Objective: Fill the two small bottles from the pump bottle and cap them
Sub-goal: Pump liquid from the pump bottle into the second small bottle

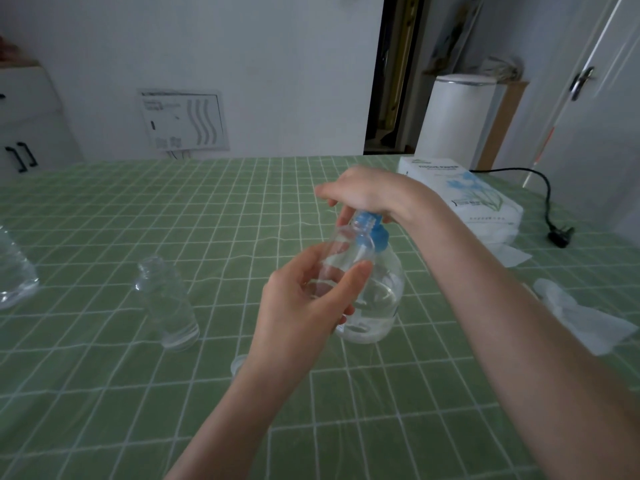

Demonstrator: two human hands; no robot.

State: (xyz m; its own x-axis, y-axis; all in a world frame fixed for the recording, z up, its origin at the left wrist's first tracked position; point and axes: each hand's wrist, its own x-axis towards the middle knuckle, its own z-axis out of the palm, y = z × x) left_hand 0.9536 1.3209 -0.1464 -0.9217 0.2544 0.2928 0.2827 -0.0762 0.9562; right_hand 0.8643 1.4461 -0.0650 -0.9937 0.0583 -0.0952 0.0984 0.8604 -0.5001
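A small bottle (341,249) is gripped in the left hand (304,306), fingers and thumb curled round its clear body, and is held tilted with its open neck against the spout of the pump bottle (377,299), which stands near the middle of the green-checked bench (104,209). The blue pump head (380,240) is covered by the right hand (363,192), its fingers bent down over the top. The filling of the first bottle is judged to be in hand; steady strokes are called for next, with the neck kept under the spout. How much liquid has been taken in cannot be told. The pump bottle appears roughly half full. A second small bottle (168,299) stands uncapped at nine o'clock of it, well apart, and what may be a cap (238,364) lies at seven o'clock.
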